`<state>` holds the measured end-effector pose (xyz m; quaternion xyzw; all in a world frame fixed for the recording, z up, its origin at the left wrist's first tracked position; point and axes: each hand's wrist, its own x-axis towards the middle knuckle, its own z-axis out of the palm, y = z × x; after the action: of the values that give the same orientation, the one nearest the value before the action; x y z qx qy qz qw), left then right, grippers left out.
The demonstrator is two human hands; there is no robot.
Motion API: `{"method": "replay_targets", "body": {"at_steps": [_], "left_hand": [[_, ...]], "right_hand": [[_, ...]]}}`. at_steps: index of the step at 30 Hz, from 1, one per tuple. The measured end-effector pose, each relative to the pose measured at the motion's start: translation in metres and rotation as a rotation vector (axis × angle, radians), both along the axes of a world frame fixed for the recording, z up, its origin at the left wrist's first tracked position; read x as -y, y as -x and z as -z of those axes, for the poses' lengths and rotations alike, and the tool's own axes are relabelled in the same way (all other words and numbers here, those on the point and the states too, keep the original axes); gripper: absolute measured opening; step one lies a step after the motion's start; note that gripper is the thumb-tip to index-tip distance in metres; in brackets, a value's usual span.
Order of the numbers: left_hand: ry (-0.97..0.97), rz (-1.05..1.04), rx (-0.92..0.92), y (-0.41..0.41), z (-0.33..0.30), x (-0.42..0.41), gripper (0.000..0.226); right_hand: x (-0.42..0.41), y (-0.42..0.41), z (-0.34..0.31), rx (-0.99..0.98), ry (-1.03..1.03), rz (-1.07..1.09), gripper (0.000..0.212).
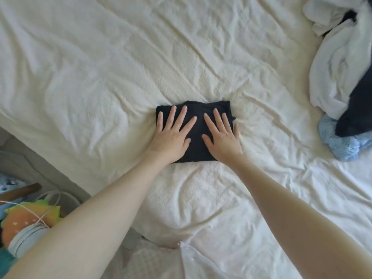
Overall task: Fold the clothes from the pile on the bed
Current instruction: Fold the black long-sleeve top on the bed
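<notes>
A small folded black garment (pixel 196 129) lies flat in the middle of the bed (pixel 100 67), which has a creased cream sheet. My left hand (pixel 173 133) presses on the garment's left half with fingers straight and spread. My right hand (pixel 221 135) presses on its right half the same way. At the right edge lies the pile of clothes (pixel 340 63): white garments, a dark navy piece (pixel 360 103) and a light blue lacy piece (pixel 342 143).
The bed's left edge runs diagonally at the lower left. Beyond it on the floor sit a colourful orange and green soft toy (pixel 26 218) and white cords (pixel 54 196). A white cloth (pixel 201 264) lies at the bottom centre.
</notes>
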<state>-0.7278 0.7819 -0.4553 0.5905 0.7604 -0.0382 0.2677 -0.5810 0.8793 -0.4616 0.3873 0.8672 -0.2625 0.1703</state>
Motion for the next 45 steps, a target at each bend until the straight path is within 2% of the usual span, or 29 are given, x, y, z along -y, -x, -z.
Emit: {"method": "replay_targets", "body": {"at_steps": [1, 3, 5, 6, 8, 10, 13, 16, 20, 25, 32, 39, 45], "left_hand": [[-0.092, -0.094, 0.124, 0.001, -0.009, 0.001, 0.052], [-0.377, -0.378, 0.307, 0.004, -0.023, 0.012, 0.036], [-0.528, -0.679, 0.287, 0.008, -0.027, 0.025, 0.03], [-0.488, -0.844, 0.313, 0.01, -0.027, 0.03, 0.033], [-0.234, -1.172, 0.485, 0.017, -0.021, 0.031, 0.034], [-0.049, -1.323, 0.659, 0.025, -0.01, 0.029, 0.03], [0.057, -1.289, 0.893, 0.041, -0.006, 0.024, 0.036], [0.153, -1.294, 1.144, 0.049, -0.012, 0.02, 0.038], [0.099, -1.252, 1.136, 0.045, -0.024, 0.014, 0.032], [0.047, -1.206, 1.098, 0.038, -0.05, 0.032, 0.026], [0.106, -1.142, 1.124, 0.022, -0.116, 0.095, 0.028], [0.116, -0.988, 1.221, -0.027, -0.194, 0.152, 0.043], [0.037, -0.784, 1.217, -0.122, -0.263, 0.171, 0.036]], "right_hand": [[-0.002, 0.0, -0.008, -0.08, 0.064, 0.102, 0.055], [-0.009, -0.001, -0.024, -0.296, 0.193, 0.523, 0.04], [-0.021, -0.005, -0.036, -0.381, 0.27, 0.97, 0.031], [-0.029, -0.009, -0.037, -0.341, 0.313, 1.084, 0.034], [-0.041, -0.017, -0.034, -0.218, 0.521, 1.143, 0.039], [-0.048, -0.02, -0.029, -0.181, 0.727, 1.122, 0.035], [-0.055, -0.018, -0.025, -0.171, 0.822, 1.066, 0.035], [-0.059, -0.015, -0.03, -0.149, 0.899, 1.088, 0.019], [-0.058, -0.013, -0.049, -0.095, 0.95, 1.098, 0.019], [-0.043, -0.023, -0.077, -0.121, 0.962, 1.066, 0.02], [0.027, -0.061, -0.123, -0.159, 1.071, 1.053, 0.022], [0.094, -0.139, -0.194, -0.327, 1.078, 1.102, 0.021], [0.147, -0.239, -0.282, -0.48, 0.916, 1.155, 0.021]]}}
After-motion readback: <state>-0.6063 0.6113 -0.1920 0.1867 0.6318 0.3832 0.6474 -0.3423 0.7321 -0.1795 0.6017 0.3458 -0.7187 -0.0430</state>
